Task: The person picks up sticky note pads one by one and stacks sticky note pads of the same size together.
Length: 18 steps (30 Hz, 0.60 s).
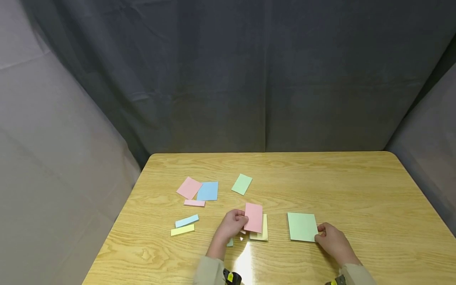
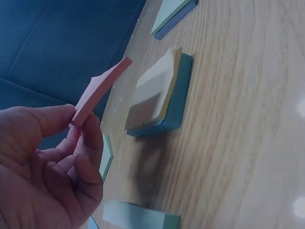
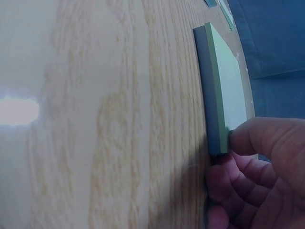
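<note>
My left hand [image 1: 230, 226] pinches a pink sticky-note pad [image 1: 253, 217] by its edge between thumb and fingers. The left wrist view has this pad [image 2: 102, 90] raised and tilted above the table. Just beyond it lies a yellow sticky-note pad [image 2: 155, 95] on top of a blue pad [image 2: 180, 95]. At the right, my right hand [image 1: 334, 240] grips the near right corner of a large green pad [image 1: 303, 227], thumb on top. Under that green pad sits a blue pad [image 3: 206, 90] of similar size, their edges nearly even.
On the left of the table [image 1: 377, 190] lie a pink pad [image 1: 189, 188], a blue pad [image 1: 208, 191] and narrow pink [image 1: 194, 203], blue [image 1: 187, 221] and yellow [image 1: 183, 230] strips. A small green pad [image 1: 242, 184] lies farther back. A green strip [image 2: 138, 214] is near my left wrist.
</note>
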Each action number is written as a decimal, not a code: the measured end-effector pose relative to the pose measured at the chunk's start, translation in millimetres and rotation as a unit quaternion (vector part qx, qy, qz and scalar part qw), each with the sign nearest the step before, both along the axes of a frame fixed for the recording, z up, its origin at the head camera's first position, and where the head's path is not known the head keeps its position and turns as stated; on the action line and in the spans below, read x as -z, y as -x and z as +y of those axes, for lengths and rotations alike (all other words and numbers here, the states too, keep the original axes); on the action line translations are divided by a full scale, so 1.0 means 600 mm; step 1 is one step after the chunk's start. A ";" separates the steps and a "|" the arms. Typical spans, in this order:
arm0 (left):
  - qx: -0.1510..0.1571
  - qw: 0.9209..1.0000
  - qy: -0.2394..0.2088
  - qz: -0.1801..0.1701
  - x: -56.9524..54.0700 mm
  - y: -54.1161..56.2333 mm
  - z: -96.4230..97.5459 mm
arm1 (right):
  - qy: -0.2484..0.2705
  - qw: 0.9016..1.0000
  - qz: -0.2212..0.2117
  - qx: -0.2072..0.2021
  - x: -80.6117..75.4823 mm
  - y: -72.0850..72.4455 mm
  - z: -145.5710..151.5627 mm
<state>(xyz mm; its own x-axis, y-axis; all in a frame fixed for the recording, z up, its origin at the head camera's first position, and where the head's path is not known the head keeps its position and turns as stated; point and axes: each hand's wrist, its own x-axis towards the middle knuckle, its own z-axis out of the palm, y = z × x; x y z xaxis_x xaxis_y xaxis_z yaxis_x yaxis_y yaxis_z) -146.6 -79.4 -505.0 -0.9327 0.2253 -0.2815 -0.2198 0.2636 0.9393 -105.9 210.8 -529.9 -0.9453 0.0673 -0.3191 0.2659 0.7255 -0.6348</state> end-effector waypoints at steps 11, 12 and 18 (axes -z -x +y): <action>0.008 0.999 0.030 0.005 0.020 -0.009 0.018 | 0.000 1.000 0.001 0.001 -0.002 -0.001 -0.001; 0.007 0.999 0.034 0.004 0.021 -0.010 0.020 | 0.000 1.000 -0.001 0.002 -0.002 -0.001 -0.001; 0.002 0.999 0.054 -0.004 0.028 -0.014 0.023 | 0.001 1.000 -0.001 0.002 -0.003 0.000 -0.001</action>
<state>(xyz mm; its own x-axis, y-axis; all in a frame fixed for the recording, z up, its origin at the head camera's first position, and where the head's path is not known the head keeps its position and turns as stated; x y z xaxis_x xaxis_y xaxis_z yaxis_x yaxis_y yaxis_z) -138.3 -65.3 -521.7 -0.9299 0.1960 -0.3113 -0.2255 0.3648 0.9034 -105.8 210.0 -528.0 -0.9443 0.0698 -0.3215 0.2698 0.7237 -0.6353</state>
